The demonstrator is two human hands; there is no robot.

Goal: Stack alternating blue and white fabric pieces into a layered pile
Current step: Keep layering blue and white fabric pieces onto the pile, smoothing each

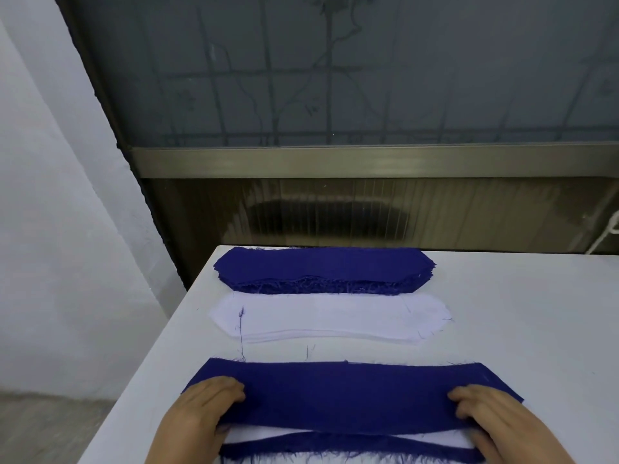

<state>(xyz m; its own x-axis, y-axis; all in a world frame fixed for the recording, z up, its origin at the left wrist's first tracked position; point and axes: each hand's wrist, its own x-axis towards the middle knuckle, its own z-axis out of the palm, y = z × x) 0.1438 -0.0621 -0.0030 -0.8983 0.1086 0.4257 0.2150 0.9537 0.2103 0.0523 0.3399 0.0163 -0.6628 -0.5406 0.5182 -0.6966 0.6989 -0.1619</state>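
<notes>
Both hands, left hand (204, 408) and right hand (489, 420), fingers curled, grip opposite ends of a long dark-blue fabric strip (345, 393) lying crosswise atop the near layered blue-and-white pile (348, 445), with the white fabric stack (330, 318) straight beyond it on the worktop (519, 329).

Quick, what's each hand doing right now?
Left hand: grips the left end of the top blue piece on the layered pile.
Right hand: grips that piece's right end.

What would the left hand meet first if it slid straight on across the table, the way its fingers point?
Probably the white fabric stack, after the left hand leaves the top blue piece and crosses bare table.
</notes>
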